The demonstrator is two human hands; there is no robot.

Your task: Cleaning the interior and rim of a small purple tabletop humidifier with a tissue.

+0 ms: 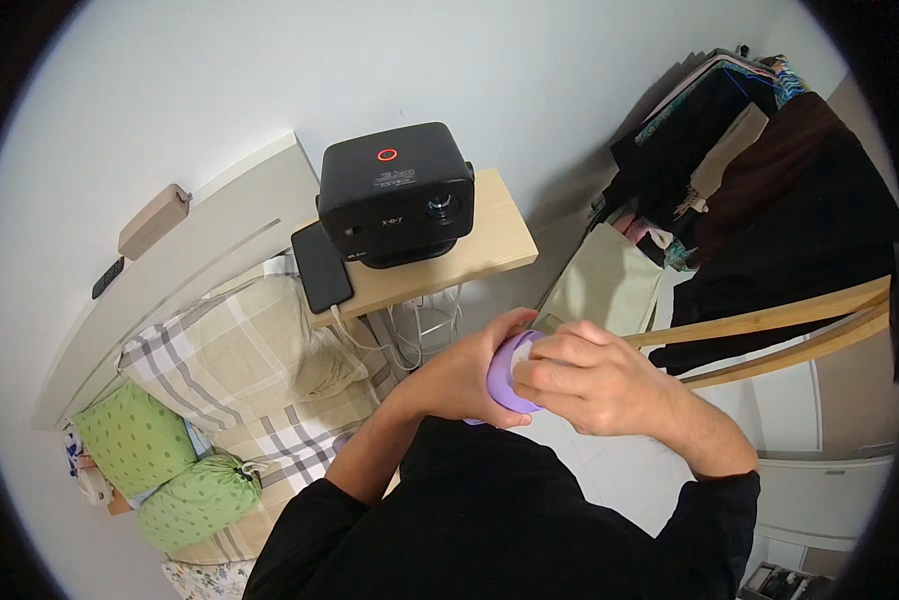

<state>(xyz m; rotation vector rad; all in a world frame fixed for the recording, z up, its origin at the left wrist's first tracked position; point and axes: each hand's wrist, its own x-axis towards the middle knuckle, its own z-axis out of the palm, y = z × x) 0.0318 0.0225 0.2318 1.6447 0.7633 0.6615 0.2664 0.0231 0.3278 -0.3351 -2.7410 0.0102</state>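
A round purple container with a pale interior is held before my chest. My left hand wraps around its left side, thumb and fingers spread along the rim. Over its open side, my right hand has bent fingers reaching in or resting on the rim. The fingertips are hidden, so whether they hold something cannot be told.
A black projector stands on a wooden shelf beside a black phone with a white cable. A bed with checked bedding and green pillows lies left. Hanging clothes and wooden bars are right.
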